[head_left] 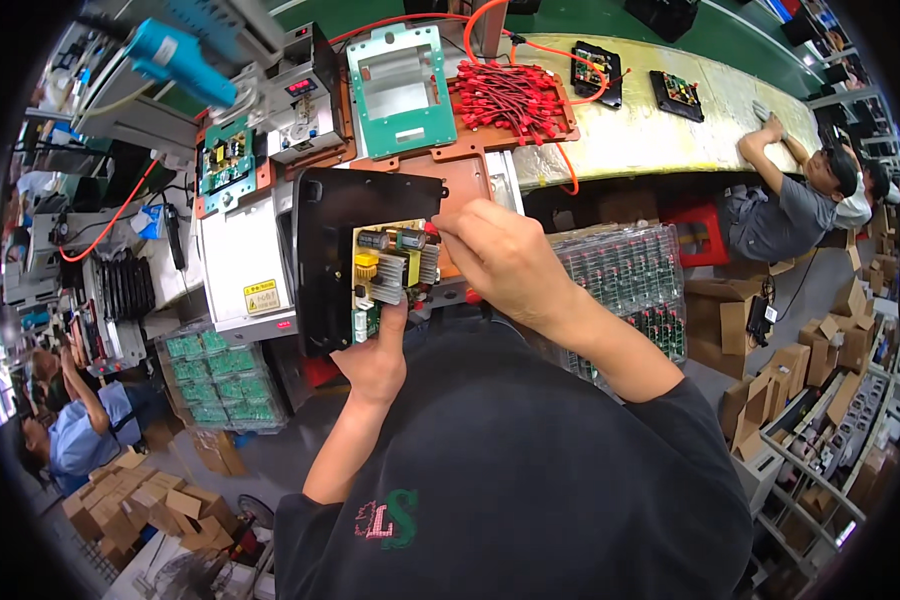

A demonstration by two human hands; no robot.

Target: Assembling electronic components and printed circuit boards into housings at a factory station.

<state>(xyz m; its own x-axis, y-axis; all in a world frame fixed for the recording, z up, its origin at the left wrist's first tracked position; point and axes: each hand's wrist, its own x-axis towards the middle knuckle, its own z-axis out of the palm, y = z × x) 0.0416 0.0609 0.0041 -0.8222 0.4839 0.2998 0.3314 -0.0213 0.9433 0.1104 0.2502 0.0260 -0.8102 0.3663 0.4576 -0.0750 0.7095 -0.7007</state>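
Note:
A black angular plastic housing [325,255] is tilted up in front of my chest. Against its inner side is a circuit board with a finned silver heat sink [389,280], a yellow transformer and dark capacitors. My left hand [373,362] grips the housing and board from below, its thumb pressed up by the heat sink. At the board's upper right corner, the fingertips of my right hand [505,260] are pinched together. Whatever they hold there is too small or hidden to make out.
Behind the housing stand a green fixture frame [402,95] and a pile of red-tipped wires [510,100]. A blue power tool [178,62] hangs at upper left. Trays of circuit boards [625,275] are stacked at right. Co-workers sit at both sides, near cardboard boxes [725,320].

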